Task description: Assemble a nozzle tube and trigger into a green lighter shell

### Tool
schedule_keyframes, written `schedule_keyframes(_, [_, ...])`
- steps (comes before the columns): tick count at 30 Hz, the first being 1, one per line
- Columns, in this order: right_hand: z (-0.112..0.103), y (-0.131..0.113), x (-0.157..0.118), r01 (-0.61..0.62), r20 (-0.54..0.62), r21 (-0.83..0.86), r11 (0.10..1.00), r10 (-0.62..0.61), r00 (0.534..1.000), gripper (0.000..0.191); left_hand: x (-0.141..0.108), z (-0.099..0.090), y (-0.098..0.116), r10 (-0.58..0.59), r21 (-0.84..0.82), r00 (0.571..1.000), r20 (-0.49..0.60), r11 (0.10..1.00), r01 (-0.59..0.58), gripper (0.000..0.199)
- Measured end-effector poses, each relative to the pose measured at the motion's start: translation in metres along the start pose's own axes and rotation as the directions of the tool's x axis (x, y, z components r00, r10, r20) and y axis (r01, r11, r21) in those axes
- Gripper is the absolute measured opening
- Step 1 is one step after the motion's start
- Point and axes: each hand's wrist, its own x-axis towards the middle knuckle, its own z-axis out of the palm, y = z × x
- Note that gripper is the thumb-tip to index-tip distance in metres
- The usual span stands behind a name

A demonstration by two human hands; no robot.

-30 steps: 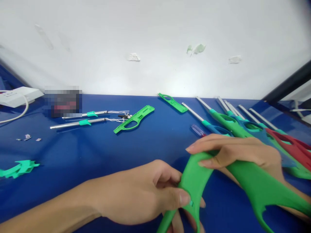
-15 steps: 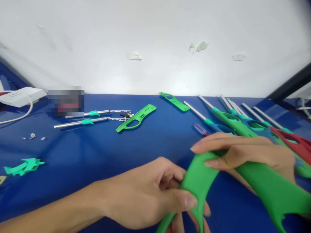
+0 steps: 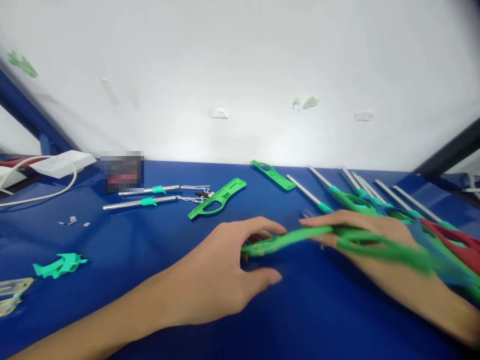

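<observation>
My left hand [image 3: 221, 275] reaches in from the lower left. Its fingers curl behind one end of a green plastic lighter casing half [image 3: 288, 241], while the thumb stands away from it. The piece's far end meets my right hand [image 3: 378, 225], which also has a second green casing part with an oval handle hole [image 3: 386, 252]. That part is smeared by motion, and how the right fingers sit on it is partly hidden. Both pieces are above the blue table [image 3: 270, 320]. Past my right hand lie assembled lighters with metal tubes [image 3: 300, 190] and blue, green and red handles.
Two open green casing halves [image 3: 217, 198] [image 3: 273, 175] lie near the wall. Left of them are two metal tubes [image 3: 138, 202] with teal collars and white wires. Teal plastic parts [image 3: 62, 265], small scraps [image 3: 73, 220], a white box with a cable [image 3: 67, 162] and a blurred-out object [image 3: 123, 172] are at left.
The green casing pieces have been raised and turned from broad face to nearly edge-on. My left thumb has come off the piece. The camera view has tilted up and shifted left.
</observation>
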Motion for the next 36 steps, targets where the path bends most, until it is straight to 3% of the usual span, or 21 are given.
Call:
schedule_keyframes(2, [0.000, 0.002, 0.005, -0.063, 0.005, -0.027, 0.998, 0.063, 0.998, 0.046, 0.005, -0.002, -0.003, 0.117, 0.196, 0.989, -0.094, 0.976, -0.097, 0.028])
schedule_keyframes(8, [0.002, 0.005, 0.010, -0.168, 0.035, -0.025, 0.985, 0.169, 0.985, 0.068, 0.021, -0.005, -0.033, 0.228, 0.361, 0.935, -0.271, 0.925, -0.120, 0.047])
schedule_keyframes(12, [-0.004, 0.012, 0.006, -0.186, 0.061, -0.059, 0.981, 0.189, 0.980, 0.057, 0.019, -0.011, -0.037, 0.378, 0.511, 0.873, -0.308, 0.840, -0.183, 0.043])
schedule_keyframes(16, [-0.005, 0.016, 0.004, -0.076, 0.066, -0.134, 0.988, 0.085, 0.994, 0.055, 0.012, -0.036, -0.026, 0.506, 0.659, 0.786, -0.355, 0.732, -0.174, 0.044])
schedule_keyframes(19, [0.001, 0.009, 0.001, 0.077, 0.071, -0.181, 0.980, -0.066, 0.995, 0.046, 0.002, -0.064, -0.024, 0.555, 0.722, 0.705, -0.441, 0.686, -0.088, 0.045])
schedule_keyframes(21, [0.007, 0.004, -0.006, 0.174, 0.095, -0.201, 0.964, -0.157, 0.983, 0.042, -0.006, -0.081, -0.030, 0.554, 0.737, 0.676, -0.486, 0.675, -0.023, 0.041])
schedule_keyframes(24, [0.013, 0.010, -0.026, 0.293, 0.143, -0.273, 0.916, -0.263, 0.954, 0.042, -0.017, -0.099, -0.043, 0.523, 0.755, 0.689, -0.501, 0.654, 0.053, 0.041])
schedule_keyframes(28, [0.014, 0.041, -0.057, 0.482, 0.366, -0.475, 0.737, -0.333, 0.869, 0.068, -0.024, -0.109, -0.052, 0.476, 0.800, 0.743, -0.470, 0.585, 0.131, 0.048])
schedule_keyframes(32, [0.011, 0.063, -0.069, 0.509, 0.383, -0.497, 0.703, -0.349, 0.856, 0.073, -0.024, -0.121, -0.055, 0.384, 0.866, 0.836, -0.392, 0.462, 0.194, 0.037])
schedule_keyframes(36, [0.013, 0.056, -0.064, 0.526, 0.395, -0.511, 0.680, -0.358, 0.846, 0.064, -0.028, -0.143, -0.061, 0.243, 0.905, 0.905, -0.350, 0.335, 0.260, 0.020])
